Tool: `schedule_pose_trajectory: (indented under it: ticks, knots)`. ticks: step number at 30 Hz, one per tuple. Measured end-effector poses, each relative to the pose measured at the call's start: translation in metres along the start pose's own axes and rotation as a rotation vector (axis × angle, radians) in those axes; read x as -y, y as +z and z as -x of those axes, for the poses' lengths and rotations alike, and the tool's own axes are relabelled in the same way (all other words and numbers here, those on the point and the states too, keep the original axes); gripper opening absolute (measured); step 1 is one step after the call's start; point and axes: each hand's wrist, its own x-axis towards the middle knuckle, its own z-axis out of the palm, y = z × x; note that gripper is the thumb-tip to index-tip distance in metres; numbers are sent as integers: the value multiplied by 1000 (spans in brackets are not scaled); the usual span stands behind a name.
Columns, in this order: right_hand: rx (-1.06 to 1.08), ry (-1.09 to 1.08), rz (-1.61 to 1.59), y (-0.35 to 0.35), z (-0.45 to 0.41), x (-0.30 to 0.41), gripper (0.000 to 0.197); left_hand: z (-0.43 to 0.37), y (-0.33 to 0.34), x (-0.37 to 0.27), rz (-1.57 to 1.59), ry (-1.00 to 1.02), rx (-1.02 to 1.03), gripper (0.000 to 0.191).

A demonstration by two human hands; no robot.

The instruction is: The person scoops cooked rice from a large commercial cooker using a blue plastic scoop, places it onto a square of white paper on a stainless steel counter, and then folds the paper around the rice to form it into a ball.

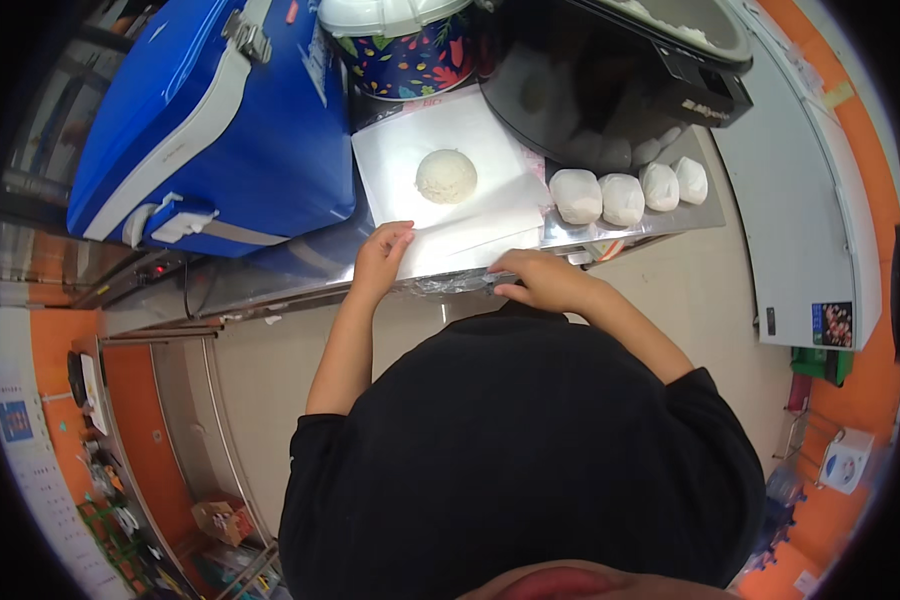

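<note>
A dome of cooked white rice (pixel 447 177) rests on a sheet of white wrapping paper (pixel 390 150) on the steel table. More white sheets lie under it, their near edges overlapping. My left hand (pixel 381 259) is at the paper's near left edge, fingertips touching it; whether it pinches the sheet is unclear. My right hand (pixel 546 279) is at the near right edge, thumb and fingers apart, with its fingertips by the paper. Crumpled clear plastic (pixel 454 283) hangs at the table edge between my hands.
Several white paper-wrapped bundles (pixel 622 199) stand in a row to the right. Behind them is a black rice cooker (pixel 570 90), open, with rice inside. A floral-patterned tub (pixel 409 60) and a blue cooler box (pixel 270 150) stand left. A white chest freezer (pixel 780 172) is farther right.
</note>
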Motion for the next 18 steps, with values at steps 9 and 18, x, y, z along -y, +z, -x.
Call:
schedule_pose_trajectory:
  ticks: [9, 18]
  knots:
    - [-512, -44, 434, 30, -37, -52, 52, 20, -16, -9, -412, 350, -128, 11]
    - [-714, 88, -454, 8, -31, -50, 53, 89, -5, 2, -447, 172, -44, 15]
